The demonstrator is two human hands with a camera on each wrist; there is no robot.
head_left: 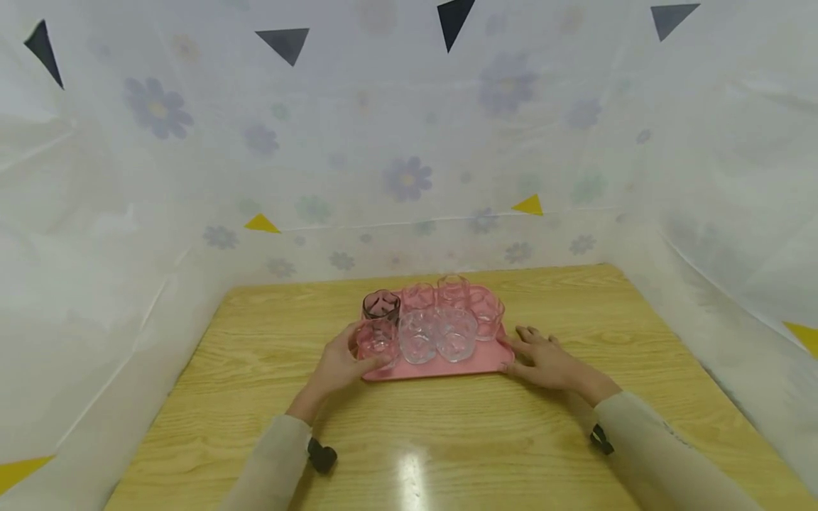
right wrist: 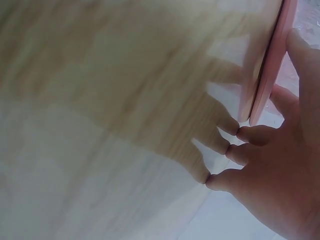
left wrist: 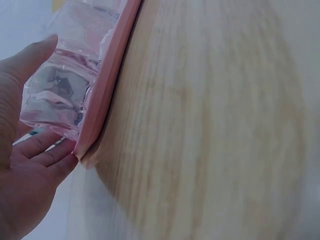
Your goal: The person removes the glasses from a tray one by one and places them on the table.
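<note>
A pink tray lies on the table and bears several faceted glass cups standing close together. My left hand is round the front-left pink-tinted cup, thumb across its near side and fingers at its outer side. In the left wrist view, the fingertips come right at the tray's corner. My right hand rests at the tray's right end, thumb against the front corner. Its other fingers are spread, some touching the table in the right wrist view. Two clear cups stand in the front row beside the held one.
Behind them are a dark smoky cup and pink cups. The wood-grain table extends around the tray. A white flower-print sheet with black and yellow triangles walls the back and sides.
</note>
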